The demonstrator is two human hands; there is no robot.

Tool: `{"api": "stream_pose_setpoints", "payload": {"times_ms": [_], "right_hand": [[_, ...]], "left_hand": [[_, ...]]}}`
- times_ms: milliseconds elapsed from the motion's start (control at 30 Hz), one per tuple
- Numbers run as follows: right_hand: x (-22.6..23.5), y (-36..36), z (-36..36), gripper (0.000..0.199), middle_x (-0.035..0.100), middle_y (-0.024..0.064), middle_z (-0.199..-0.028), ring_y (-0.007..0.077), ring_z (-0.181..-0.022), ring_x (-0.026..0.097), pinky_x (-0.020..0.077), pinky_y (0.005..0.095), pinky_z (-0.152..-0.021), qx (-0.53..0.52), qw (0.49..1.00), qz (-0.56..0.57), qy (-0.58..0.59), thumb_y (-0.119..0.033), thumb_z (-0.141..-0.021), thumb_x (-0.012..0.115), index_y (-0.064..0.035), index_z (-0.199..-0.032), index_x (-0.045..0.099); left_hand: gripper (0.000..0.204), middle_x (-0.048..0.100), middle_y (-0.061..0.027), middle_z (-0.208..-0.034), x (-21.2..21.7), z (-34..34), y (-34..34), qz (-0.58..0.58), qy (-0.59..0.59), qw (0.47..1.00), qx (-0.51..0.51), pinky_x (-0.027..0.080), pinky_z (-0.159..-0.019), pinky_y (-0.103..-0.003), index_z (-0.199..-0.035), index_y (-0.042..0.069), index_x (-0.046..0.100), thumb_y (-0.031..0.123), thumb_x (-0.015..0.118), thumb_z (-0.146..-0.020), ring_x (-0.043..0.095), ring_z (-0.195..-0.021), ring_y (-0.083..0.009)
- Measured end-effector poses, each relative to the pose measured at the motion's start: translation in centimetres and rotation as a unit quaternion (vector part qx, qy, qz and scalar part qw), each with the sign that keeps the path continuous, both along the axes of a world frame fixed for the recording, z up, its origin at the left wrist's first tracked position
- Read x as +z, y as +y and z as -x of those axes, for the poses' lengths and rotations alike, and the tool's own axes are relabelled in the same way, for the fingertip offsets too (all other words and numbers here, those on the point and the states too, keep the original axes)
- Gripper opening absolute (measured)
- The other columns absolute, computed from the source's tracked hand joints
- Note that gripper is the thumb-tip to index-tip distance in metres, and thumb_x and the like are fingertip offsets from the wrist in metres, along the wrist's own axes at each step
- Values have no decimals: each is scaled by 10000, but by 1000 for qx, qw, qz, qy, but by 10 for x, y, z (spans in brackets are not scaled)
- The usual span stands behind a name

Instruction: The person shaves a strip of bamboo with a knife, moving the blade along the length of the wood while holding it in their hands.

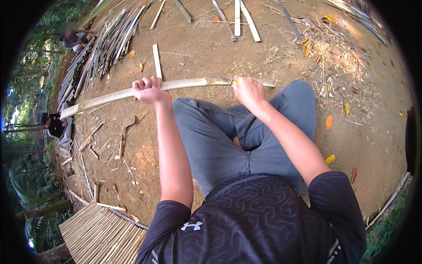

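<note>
Brown dirt ground (pixel 373 119) bears a heap of long poles (pixel 118 37) between ten and eleven o'clock, pale strips (pixel 237 20) near twelve, straw-like debris (pixel 330 66) at two, an orange leaf (pixel 329 122) at three, a brown stick (pixel 92 137) at nine.

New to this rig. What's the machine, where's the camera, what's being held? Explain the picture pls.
No machine here: these are a person's own bare hands. There is one picture, from a wide fisheye camera on the person's head, looking down; hence the dark round border and bent edges.

The person sits cross-legged on bare earth. The left hand grips a long pale strip lying across in front of the knees. The right hand is closed around a small yellow object, mostly hidden, at the strip.

Around them lie a pile of long strips, a short pale strip and scattered leaves.
</note>
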State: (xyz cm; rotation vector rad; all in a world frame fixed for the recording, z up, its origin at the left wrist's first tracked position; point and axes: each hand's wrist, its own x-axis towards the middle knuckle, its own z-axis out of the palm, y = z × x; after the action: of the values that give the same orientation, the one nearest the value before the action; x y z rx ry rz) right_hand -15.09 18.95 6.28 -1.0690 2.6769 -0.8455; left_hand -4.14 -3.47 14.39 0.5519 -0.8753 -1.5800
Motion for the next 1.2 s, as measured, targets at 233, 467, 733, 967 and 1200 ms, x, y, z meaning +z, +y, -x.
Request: {"api": "stream_pose_setpoints", "payload": {"times_ms": [233, 467, 733, 967, 1200], "right_hand": [[2, 4, 9, 187, 681, 156, -686, 296, -618, 693, 562, 406, -580, 33, 996, 37, -79, -213, -914, 668, -27, -889, 664], [-4, 0, 8, 166, 705, 170, -753, 314, -685, 718, 574, 438, -609, 14, 1000, -4, -18, -194, -922, 646, -42, -976, 689], [8, 0, 0, 177, 707, 161, -758, 320, -692, 716, 577, 443, -637, 41, 993, 32, -107, -232, -911, 664, -59, -947, 677], [-7, -1, 4, 193, 708, 169, -763, 340, -733, 720, 577, 442, -641, 18, 998, 20, -61, -240, -913, 655, -53, -961, 673], [-3, 3, 14, 199, 708, 179, -792, 353, -773, 717, 571, 460, -675, 2, 997, -6, -80, -246, -910, 653, -58, -968, 674]], "left_hand": [[312, 212, 40, -556, -10, -2, -9, 0, 3, 1000, 10, 138, -449, -295, -701, 172, 202, 290, 283, -978, 142, -486, -103], [304, 209, 38, -556, -17, -11, -10, -6, -5, 1000, 2, 169, -465, -299, -703, 167, 203, 285, 279, -972, 155, -487, -104], [297, 211, 29, -555, -18, -10, -16, -22, 3, 1000, 15, 171, -462, -300, -699, 172, 195, 261, 296, -964, 168, -482, -106], [317, 227, 27, -558, -18, -13, -11, -18, -5, 1000, 6, 156, -444, -297, -703, 163, 200, 294, 294, -976, 162, -483, -111], [311, 240, 29, -554, -14, -9, -10, -4, 4, 1000, -5, 149, -432, -297, -709, 165, 224, 299, 278, -984, 159, -480, -111]]}}
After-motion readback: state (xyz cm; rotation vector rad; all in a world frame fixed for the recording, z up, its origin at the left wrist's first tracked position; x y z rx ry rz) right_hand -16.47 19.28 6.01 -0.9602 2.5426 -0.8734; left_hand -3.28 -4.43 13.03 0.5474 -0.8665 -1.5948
